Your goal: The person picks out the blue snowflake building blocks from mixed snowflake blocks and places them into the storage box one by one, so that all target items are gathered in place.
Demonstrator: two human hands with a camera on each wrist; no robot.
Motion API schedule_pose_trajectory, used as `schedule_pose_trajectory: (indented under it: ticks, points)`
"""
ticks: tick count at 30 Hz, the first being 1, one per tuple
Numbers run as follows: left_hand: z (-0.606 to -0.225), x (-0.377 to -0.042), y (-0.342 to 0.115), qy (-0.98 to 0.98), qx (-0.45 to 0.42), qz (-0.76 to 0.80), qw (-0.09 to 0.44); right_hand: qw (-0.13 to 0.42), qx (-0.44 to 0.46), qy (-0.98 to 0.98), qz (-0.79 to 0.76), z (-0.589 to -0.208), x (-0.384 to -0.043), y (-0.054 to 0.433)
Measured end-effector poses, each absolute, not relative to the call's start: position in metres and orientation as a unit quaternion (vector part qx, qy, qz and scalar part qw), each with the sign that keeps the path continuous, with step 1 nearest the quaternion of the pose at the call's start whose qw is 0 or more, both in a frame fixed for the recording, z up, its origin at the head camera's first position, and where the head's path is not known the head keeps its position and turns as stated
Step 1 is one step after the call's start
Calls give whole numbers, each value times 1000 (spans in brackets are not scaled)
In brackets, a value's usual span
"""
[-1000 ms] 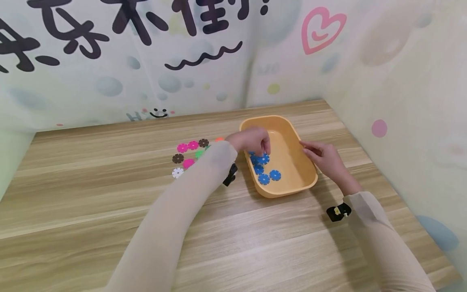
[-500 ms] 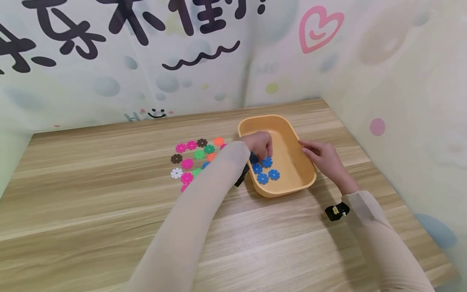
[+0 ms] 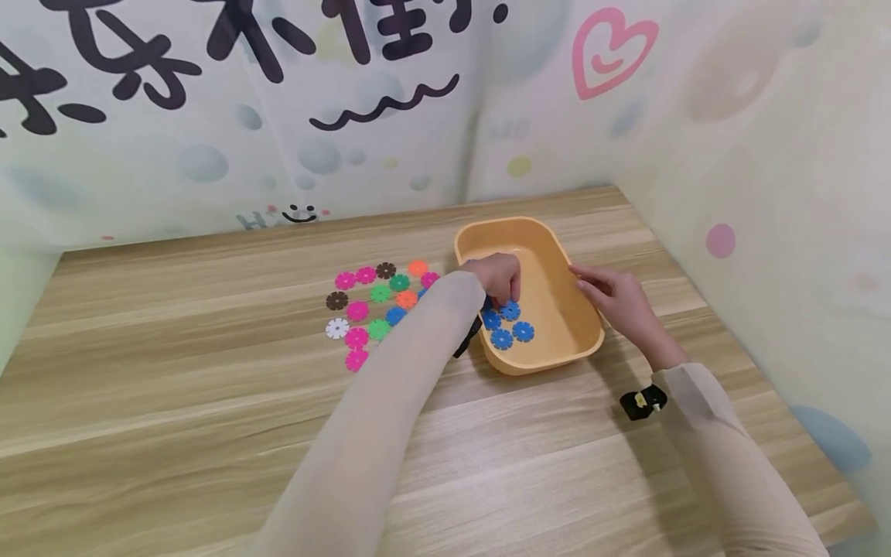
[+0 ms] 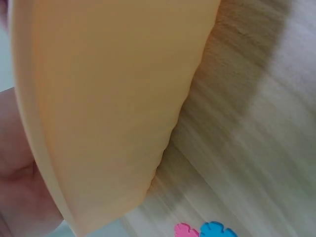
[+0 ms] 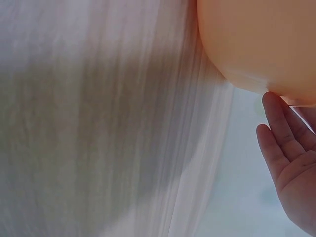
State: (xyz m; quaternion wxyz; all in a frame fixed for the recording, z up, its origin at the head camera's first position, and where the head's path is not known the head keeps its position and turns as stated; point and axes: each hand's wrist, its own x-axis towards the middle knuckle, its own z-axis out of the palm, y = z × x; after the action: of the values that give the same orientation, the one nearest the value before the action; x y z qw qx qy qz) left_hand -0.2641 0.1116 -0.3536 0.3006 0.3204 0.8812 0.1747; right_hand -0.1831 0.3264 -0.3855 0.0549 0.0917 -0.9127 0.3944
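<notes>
A yellow-orange plastic basket (image 3: 557,309) stands on the table, with several blue notched snowflake discs (image 3: 501,339) lying on its floor at the left and near end. Over the basket's left rim reaches my left hand (image 3: 500,277), its fingers bent down close to the blue discs; I cannot tell whether a disc is between the fingertips. In the left wrist view the basket's outer wall hides those fingers. Thumb and forefinger of my right hand (image 3: 619,302) pinch the right rim. In the right wrist view, other fingers (image 5: 279,118) stretch out by the wall.
Left of the basket, loose snowflake discs lie spread on the wooden table (image 3: 174,387): pink (image 3: 357,311), green (image 3: 380,293), brown (image 3: 337,301), orange (image 3: 418,268) and white (image 3: 337,329). My left sleeve (image 3: 390,402) covers some. A printed wall cloth (image 3: 244,170) rises behind.
My left hand and forearm have shifted slightly right, deeper over the basket, uncovering more of the loose discs. The right hand keeps its hold on the rim.
</notes>
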Motion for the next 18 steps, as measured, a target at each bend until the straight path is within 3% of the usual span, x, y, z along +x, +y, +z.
schedule_pose_trajectory:
  ticks: [18]
  points:
    - [-355,-263,113,874,327,195,302,53,88,-915,391,-385,-183,326]
